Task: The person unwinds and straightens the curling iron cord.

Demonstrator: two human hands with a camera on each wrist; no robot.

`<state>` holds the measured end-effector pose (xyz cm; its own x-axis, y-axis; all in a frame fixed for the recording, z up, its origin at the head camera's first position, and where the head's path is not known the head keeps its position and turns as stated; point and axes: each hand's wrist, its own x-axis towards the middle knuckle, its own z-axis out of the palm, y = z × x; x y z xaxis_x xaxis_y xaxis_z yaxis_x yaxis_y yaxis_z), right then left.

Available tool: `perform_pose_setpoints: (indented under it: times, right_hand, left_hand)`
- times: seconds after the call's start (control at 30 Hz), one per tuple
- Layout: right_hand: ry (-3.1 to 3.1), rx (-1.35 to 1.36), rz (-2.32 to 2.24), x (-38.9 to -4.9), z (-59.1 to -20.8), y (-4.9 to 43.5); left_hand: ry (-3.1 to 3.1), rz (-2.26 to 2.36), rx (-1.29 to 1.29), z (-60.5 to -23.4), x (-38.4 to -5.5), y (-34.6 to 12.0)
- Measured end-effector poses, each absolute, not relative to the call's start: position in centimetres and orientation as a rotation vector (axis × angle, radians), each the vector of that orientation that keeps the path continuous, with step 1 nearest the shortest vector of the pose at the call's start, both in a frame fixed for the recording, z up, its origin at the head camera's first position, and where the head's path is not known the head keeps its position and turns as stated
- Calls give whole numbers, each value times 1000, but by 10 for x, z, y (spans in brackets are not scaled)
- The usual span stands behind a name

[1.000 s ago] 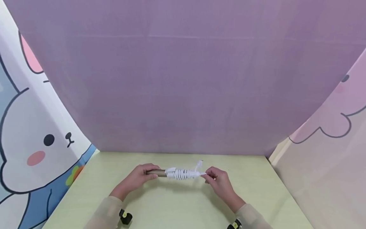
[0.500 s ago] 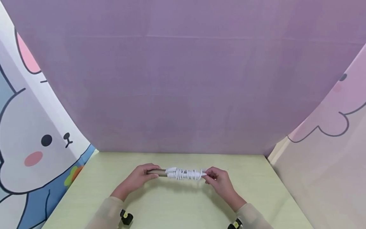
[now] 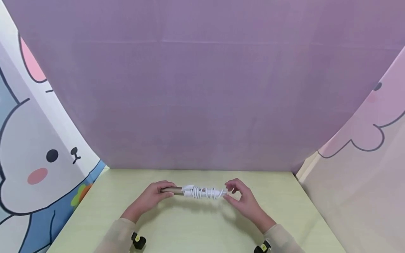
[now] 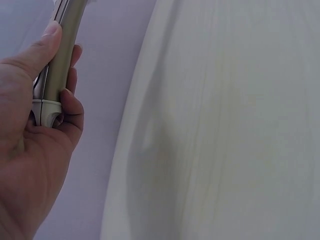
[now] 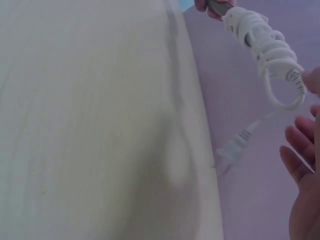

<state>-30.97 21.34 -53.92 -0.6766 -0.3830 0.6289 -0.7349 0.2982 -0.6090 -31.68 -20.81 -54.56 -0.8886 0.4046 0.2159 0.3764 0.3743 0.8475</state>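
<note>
A hair styling iron with a gold-brown barrel (image 3: 177, 190) and a white handle lies level above the table. Around its handle runs a white cord (image 3: 207, 192) in loose loops. My left hand (image 3: 153, 194) grips the barrel, thumb along the near side and fingers behind, close to the pale end cap (image 4: 47, 112). At the handle's other end is my right hand (image 3: 246, 202), thumb tip right at the ribbed cord base (image 5: 296, 80) and fingers spread apart. A blurred white plug (image 5: 235, 149) dangles beneath, in the right wrist view.
Under the hands is a pale wood-grain table (image 3: 177, 228). A purple cloth (image 3: 202, 88) rises at its back edge. Cartoon-printed cloth panels (image 3: 25, 140) hang on both sides. Small black devices (image 3: 138, 241) sit at the wrists.
The cord's loops now spread farther right along the handle. The plug end has swung from above the handle to below it. My right fingers have parted; my left hand keeps its hold.
</note>
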Motion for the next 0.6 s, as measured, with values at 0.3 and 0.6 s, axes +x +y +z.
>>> perform_pose_setpoints:
  times: [0.3,0.6]
  right_hand:
    - [-2278,1051,1414,-309,-535,207]
    - [-2204,1010,1366,-308,-529,201]
  left_hand:
    - [2601,1553,764,-552,-321,-209]
    - [2608,1557,740,-550,-319,-209]
